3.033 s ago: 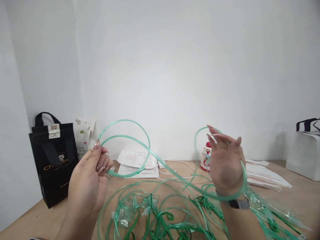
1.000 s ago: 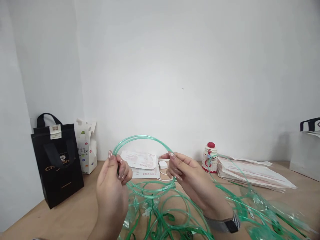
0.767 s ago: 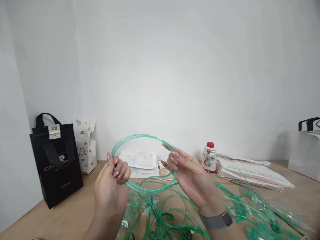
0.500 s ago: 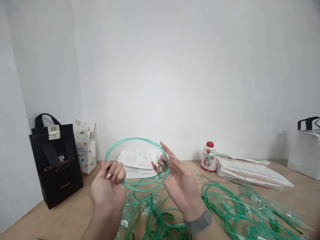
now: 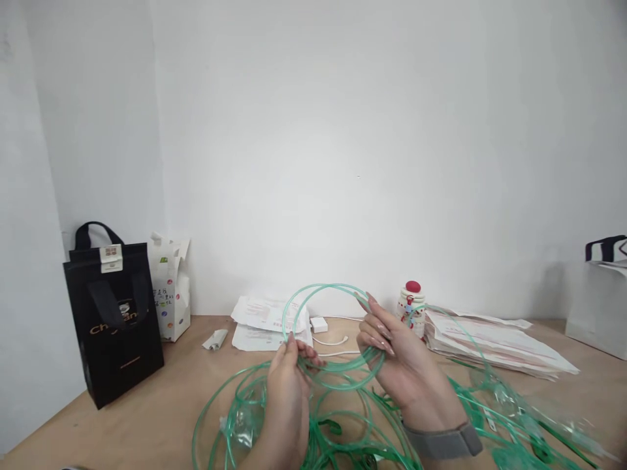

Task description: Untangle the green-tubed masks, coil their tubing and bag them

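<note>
A coil of clear green tubing (image 5: 327,288) is held up between both hands above the wooden table (image 5: 147,405). My left hand (image 5: 289,378) pinches the left side of the coil with its fingers closed. My right hand (image 5: 399,365) grips the right side, fingers curled around the tube, with a grey watch band on the wrist. Below the hands lies a tangle of more green tubing (image 5: 353,437) with clear plastic masks (image 5: 240,424) attached.
A black paper bag (image 5: 115,313) and a white printed carton (image 5: 169,290) stand at the left by the wall. Paper sheets (image 5: 259,320), a white charger with cable (image 5: 321,324), a small red-topped figurine (image 5: 411,303), flat packets (image 5: 494,343) and a white bag (image 5: 600,300) sit along the back.
Both hands have moved right and lower, carrying the coil with them. The right hand's fingers went from stretched open beside the loop to curled around it.
</note>
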Demonstrator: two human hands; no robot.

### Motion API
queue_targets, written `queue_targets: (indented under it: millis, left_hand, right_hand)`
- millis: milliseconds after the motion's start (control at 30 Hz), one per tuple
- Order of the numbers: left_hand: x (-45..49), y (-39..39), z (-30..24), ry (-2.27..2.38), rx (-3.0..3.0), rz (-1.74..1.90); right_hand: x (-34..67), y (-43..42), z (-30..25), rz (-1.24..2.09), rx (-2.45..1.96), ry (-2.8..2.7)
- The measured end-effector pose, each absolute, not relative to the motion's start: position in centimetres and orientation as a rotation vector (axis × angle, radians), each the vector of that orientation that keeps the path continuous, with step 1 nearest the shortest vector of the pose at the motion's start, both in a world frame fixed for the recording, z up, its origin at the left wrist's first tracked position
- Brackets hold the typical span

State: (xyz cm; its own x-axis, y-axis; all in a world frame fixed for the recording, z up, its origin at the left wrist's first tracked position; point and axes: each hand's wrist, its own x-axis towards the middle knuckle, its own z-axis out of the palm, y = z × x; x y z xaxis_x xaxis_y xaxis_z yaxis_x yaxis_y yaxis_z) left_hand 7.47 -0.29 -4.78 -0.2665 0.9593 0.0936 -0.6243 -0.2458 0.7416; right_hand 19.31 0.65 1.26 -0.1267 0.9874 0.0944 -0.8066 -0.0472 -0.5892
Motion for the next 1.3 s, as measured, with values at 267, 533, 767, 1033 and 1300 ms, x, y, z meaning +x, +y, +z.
queue_targets:
  millis: [267,533,767,1033,1300]
  left_hand:
    - [4.3,-1.0,-3.4,1.007,1.302,1.097]
    - [4.9,-3.2,-1.1,0.437,0.908,1.205]
    - [1.1,-3.1,1.0,0.665,0.866,1.692]
    - [1.2,-3.7,1.8,0.854,0.89,1.95]
    - [-2.0,-3.2,2.2,0.601,0.747,1.696]
  right_hand:
    - [21.0,-1.1,2.9,1.808,-0.207,-0.816]
    - [18.9,-2.5,2.4,1.784,-0.164,-1.109]
    - [19.9,-2.2,2.6,1.756,-0.455,-1.417]
    - [20.3,-3.1,3.0,1.459,-0.704,-1.547]
    - [23.8,-4.2,3.9,0.994,-0.985,-1.643]
